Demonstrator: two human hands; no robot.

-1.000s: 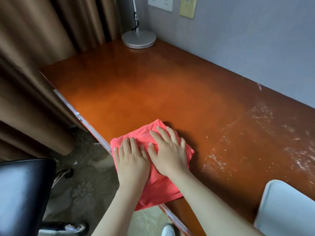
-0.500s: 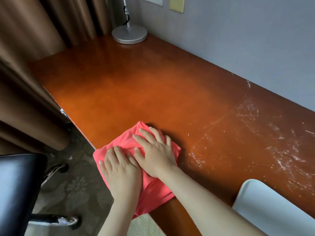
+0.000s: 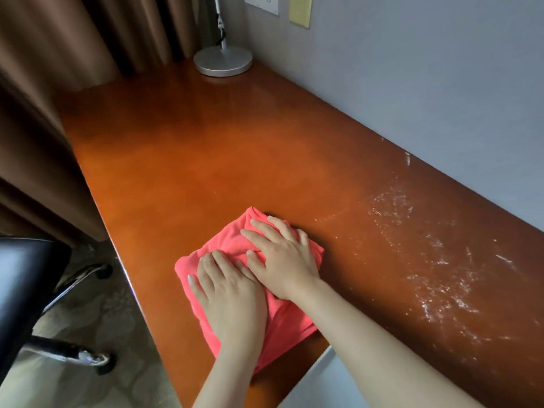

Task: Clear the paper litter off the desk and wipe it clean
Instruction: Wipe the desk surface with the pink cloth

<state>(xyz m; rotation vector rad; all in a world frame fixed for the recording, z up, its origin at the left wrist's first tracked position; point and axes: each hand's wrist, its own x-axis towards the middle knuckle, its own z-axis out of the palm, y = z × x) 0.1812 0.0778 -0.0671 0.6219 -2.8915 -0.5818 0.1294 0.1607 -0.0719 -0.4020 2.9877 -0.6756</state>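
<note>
A folded pink cloth (image 3: 232, 241) lies flat on the orange-brown wooden desk (image 3: 206, 160), near its front edge. My left hand (image 3: 228, 293) presses on the cloth's near left part with straight fingers. My right hand (image 3: 281, 257) lies flat on the cloth's far right part, fingers spread and touching the left hand. White smears and specks (image 3: 435, 278) cover the desk to the right of the cloth. No paper litter shows on the desk.
A silver lamp base (image 3: 222, 60) stands at the desk's far corner by the grey wall. Brown curtains (image 3: 44, 83) hang on the left. A black chair (image 3: 20, 290) stands on the floor at left. A white object (image 3: 321, 384) sits at the bottom edge.
Both hands have slid the cloth from the desk's front edge inward and to the right. The view has shifted as well.
</note>
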